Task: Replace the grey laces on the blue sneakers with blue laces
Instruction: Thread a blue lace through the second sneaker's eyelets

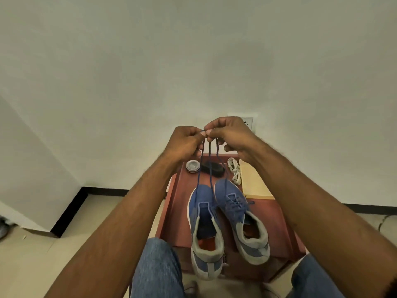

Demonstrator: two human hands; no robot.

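Observation:
Two blue sneakers with grey heels stand side by side on a small red-brown table (182,203). The right sneaker (240,218) has blue laces threaded through it. A blue lace (211,168) rises in two strands from the left sneaker (204,229), whose upper eyelets look bare. My left hand (184,145) and my right hand (227,134) are raised together above the table, each pinching an end of this lace, with the tips held next to each other. A bundle of pale grey laces (234,172) lies at the back of the table.
A round tin (192,166) and a black brush-like object (212,168) sit at the table's far edge. A cream board (253,181) lies at the back right. A white wall with a socket (248,123) stands behind. My knees in jeans flank the table.

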